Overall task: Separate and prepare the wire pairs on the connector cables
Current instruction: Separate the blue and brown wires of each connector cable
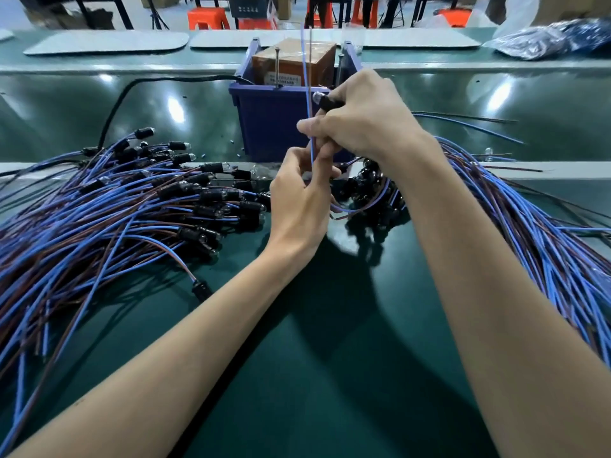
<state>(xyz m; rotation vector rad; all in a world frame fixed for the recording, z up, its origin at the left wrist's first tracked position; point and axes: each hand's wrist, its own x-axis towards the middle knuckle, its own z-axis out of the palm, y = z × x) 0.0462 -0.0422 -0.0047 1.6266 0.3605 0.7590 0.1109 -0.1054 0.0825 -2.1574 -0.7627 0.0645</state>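
My right hand (363, 117) grips a black connector (325, 101) with a clear bulb tip, held in front of the blue bin. A blue wire (306, 71) of that cable runs straight up from my hands. My left hand (299, 200) pinches the same wire pair just below the right hand's fingers. A large heap of blue and brown wire pairs with black connectors (132, 200) lies on the left of the green table. A second bundle of the same cables (515, 206) fans out on the right, under my right forearm.
A blue plastic bin (264, 123) stands behind my hands, holding a brown box (291, 61) and upright metal pins. A black cord (122, 100) curves at the back left. A plastic bag (549, 38) lies far right. Orange stools stand beyond the table.
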